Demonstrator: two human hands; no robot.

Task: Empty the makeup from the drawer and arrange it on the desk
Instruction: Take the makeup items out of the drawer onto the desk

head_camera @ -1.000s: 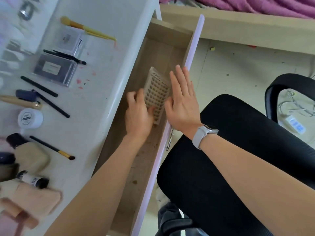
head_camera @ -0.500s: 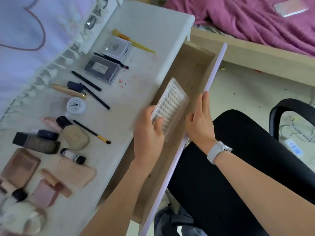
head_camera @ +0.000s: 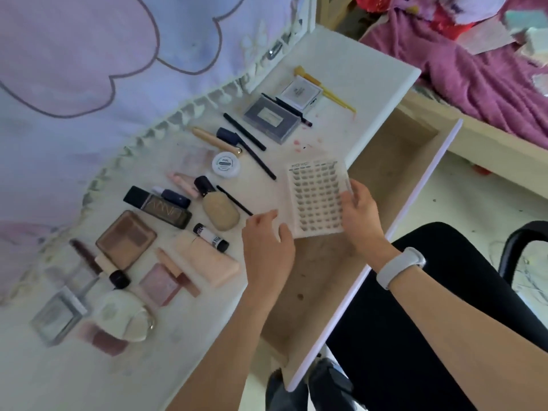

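Right hand (head_camera: 360,215) grips lash tray (head_camera: 315,197); printed label illegible.

Left of the lash tray (head_camera: 315,200), the makeup nearest the frame's edge is motion-blurred: a clear square case (head_camera: 56,317) and a pale pouch (head_camera: 123,317) (labels unreadable). The tray's near right edge lies under the right hand (head_camera: 360,215); its printed heading is illegible.
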